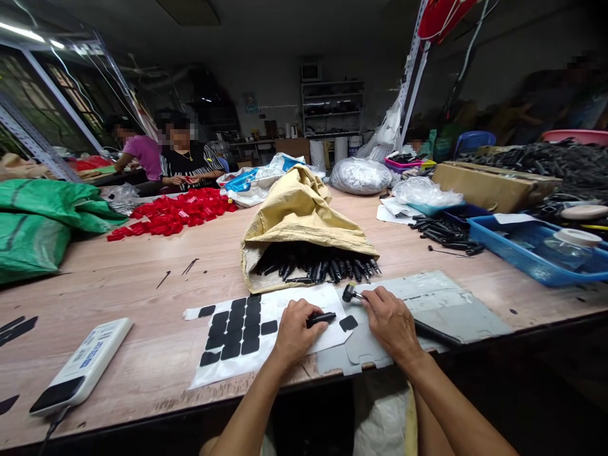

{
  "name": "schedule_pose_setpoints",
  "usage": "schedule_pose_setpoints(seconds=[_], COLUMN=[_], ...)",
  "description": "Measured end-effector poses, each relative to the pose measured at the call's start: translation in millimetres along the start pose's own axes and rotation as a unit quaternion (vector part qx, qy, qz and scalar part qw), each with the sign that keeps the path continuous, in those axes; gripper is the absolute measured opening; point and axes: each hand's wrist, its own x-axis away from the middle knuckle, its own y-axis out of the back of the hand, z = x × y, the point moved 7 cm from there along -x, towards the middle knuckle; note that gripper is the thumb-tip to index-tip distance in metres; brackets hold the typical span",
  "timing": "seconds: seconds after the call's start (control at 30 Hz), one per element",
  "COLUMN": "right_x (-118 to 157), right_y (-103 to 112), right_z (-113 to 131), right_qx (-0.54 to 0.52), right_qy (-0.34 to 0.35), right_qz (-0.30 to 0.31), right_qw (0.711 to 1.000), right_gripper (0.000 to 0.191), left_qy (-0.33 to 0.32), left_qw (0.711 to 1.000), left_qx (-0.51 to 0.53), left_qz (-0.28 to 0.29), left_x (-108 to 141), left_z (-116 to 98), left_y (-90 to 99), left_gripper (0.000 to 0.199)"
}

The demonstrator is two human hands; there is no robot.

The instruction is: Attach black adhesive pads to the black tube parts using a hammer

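My left hand (297,329) is closed round a short black cylindrical part (322,318) above a white sheet. That sheet (285,301) carries rows of black rounded-square pieces (232,329), and one black piece (348,323) lies at its right end. To the right, my right hand (390,320) grips a metal tool with a round black head (351,293), its head pointing left. Below that hand lies a grey board (437,304), with a long black bar (434,333) along its front edge. A yellow sack (304,215) lies open behind the sheet, with many black parts (327,268) in its mouth.
A white device (85,361) with a cable lies at the front left. Red pieces (175,212) and a green sack (42,221) are farther back left, near two seated people. At right stand a blue tray (532,253), black parts and a cardboard box (489,183).
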Motion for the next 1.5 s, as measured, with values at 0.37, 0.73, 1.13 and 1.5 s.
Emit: schedule_pose_setpoints(seconds=[0.37, 0.73, 1.13, 1.5], right_x=[13.0, 19.9, 4.9, -1.4], right_y=[29.7, 31.4, 25.3, -10.8], right_z=[62.3, 55.7, 18.7, -8.2], right_qx=[-0.204, -0.181, -0.117, -0.004], right_qy=[0.013, -0.003, -0.036, 0.037], right_qz=[-0.015, -0.022, -0.021, 0.01], right_qw=[0.979, 0.983, 0.992, 0.999], right_gripper=[0.034, 0.035, 0.029, 0.021], left_qy=[0.037, 0.032, 0.028, 0.019], left_qw=[0.998, 0.998, 0.998, 0.999], left_qx=[0.045, 0.053, 0.046, 0.048], left_qz=[-0.003, -0.017, -0.017, 0.002], left_x=[-1.4, -0.6, -1.3, -1.1], left_z=[5.7, 4.7, 9.4, 8.6], left_y=[2.1, 2.4, 1.5, 2.4], left_gripper=[0.011, 0.012, 0.014, 0.016])
